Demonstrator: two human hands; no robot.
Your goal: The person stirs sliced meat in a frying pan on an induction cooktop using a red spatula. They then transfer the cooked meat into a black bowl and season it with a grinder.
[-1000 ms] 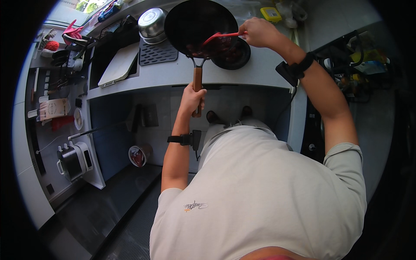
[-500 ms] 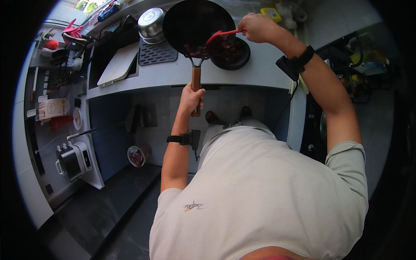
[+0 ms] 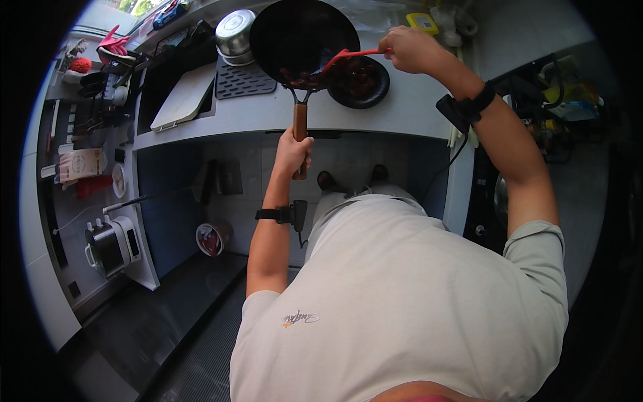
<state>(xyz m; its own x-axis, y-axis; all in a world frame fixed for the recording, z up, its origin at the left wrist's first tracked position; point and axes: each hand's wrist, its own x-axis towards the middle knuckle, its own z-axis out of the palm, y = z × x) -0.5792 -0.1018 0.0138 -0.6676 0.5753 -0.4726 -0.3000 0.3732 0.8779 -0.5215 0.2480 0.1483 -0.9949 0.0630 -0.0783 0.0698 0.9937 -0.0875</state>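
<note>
The grey desk (image 3: 402, 110) carries a round dark bowl (image 3: 365, 84), just beyond which the tilted black frying pan (image 3: 301, 40) hangs so its dark red pieces can slide out. The left hand (image 3: 293, 151) has its grip clamped on the pan's wooden handle (image 3: 299, 127) to hold that tilt. The right hand (image 3: 408, 48), grip closed on a red spatula (image 3: 348, 57), reaches its blade to the pan's lower rim to push the food toward the bowl.

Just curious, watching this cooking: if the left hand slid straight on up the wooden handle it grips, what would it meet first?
Probably the metal neck joining the wooden handle to the black round frying pan; the left hand points straight at it.
</note>
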